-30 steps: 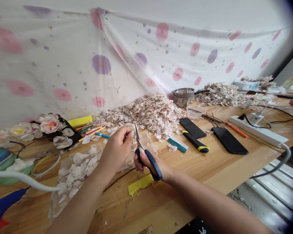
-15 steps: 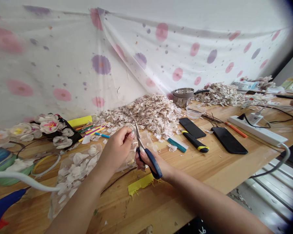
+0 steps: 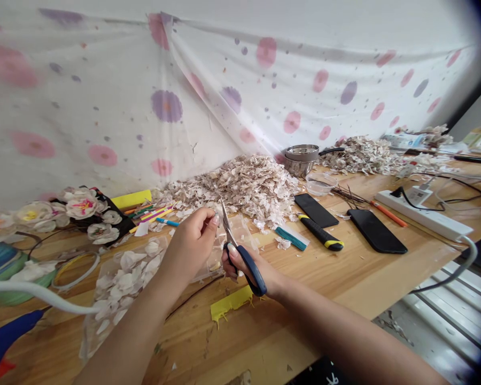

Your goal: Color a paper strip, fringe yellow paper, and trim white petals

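OK, right hand (image 3: pixel 269 275) has scissors with dark blue plastic handles and slim metal blades (image 3: pixel 251 267), fingers wrapped in the loops. Blades nearly together, tips pointing to the far side, just right of the left fingertips. Left hand (image 3: pixel 196 238): thumb and forefinger pinched tight; whatever sits between them, too small to make out.

Scissors are mid-scene, above a clear plastic compartment box (image 3: pixel 244 231) on the pale wooden table (image 3: pixel 324 299). Left of that, a clear tray (image 3: pixel 85 334) of loose off-white petals (image 3: pixel 130 286), partly behind the left forearm. Near side, below the right hand: bright yellow strip with a ragged edge (image 3: pixel 230 306).

Far side, big heap of dry whitish petals (image 3: pixel 244 184) against a white floral-print sheet (image 3: pixel 208 133). Right: teal-and-clear flat strip (image 3: pixel 292 238), black-and-yellow tool handle (image 3: pixel 319 231), two black phones (image 3: pixel 377 231), white power strip (image 3: pixel 428 216) farther right.
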Motion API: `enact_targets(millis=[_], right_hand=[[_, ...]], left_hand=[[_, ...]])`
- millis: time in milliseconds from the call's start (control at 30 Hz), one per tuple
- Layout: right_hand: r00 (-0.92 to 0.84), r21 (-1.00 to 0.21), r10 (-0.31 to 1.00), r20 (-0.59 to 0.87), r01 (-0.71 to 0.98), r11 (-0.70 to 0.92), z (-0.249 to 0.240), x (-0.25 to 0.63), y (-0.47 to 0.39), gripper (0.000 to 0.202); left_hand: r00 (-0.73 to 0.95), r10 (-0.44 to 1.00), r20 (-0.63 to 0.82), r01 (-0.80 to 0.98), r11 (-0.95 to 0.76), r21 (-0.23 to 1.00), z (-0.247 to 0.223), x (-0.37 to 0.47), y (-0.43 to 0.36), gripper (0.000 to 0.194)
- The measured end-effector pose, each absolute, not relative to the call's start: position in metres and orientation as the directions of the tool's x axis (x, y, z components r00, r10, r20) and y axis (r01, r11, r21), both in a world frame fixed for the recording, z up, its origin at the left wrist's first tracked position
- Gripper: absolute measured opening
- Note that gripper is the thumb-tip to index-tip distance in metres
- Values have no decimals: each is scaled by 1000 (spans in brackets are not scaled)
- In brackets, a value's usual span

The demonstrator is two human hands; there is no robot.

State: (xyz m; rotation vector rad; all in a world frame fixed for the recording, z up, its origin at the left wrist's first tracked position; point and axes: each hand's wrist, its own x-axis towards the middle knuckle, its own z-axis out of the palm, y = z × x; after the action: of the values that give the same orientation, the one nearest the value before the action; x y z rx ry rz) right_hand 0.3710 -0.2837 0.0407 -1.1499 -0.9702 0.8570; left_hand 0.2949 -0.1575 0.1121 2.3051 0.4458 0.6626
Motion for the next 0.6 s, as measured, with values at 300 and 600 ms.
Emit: enact_targets(millis=[300, 600], right_hand=[[382, -973, 914, 139, -120, 198, 37, 371, -281, 57], [355, -949, 932, 73, -262, 174, 40, 372, -280, 56]], left_hand=[[828, 435, 354, 85, -721, 688, 111, 296, -157, 18], [822, 462, 333, 115, -706, 698, 113, 294, -157, 18]])
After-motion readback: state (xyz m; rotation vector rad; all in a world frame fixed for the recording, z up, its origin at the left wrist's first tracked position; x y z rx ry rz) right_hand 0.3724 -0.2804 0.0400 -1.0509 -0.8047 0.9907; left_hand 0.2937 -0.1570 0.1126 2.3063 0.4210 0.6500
